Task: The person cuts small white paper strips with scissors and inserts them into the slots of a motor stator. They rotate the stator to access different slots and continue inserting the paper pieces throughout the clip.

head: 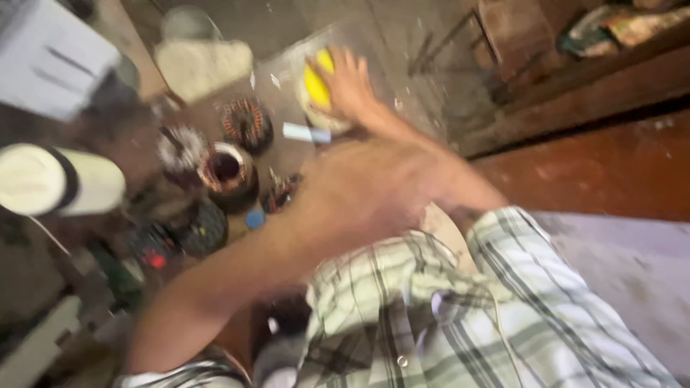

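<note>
Our right hand [348,82], fingers curled on the yellow ball [317,82] at the floor's far edge w/ motor windings [228,169] near; left hand unseen; blurred reach, we'd prob fumble it.

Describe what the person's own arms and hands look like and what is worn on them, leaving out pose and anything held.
Both forearms are bare, with no gloves, watch or rings to be made out in the blurred view. The right hand has bare fingers. A short-sleeved shirt in pale green and white check with dark lines covers the upper arms. The left hand cannot be made out.
</note>
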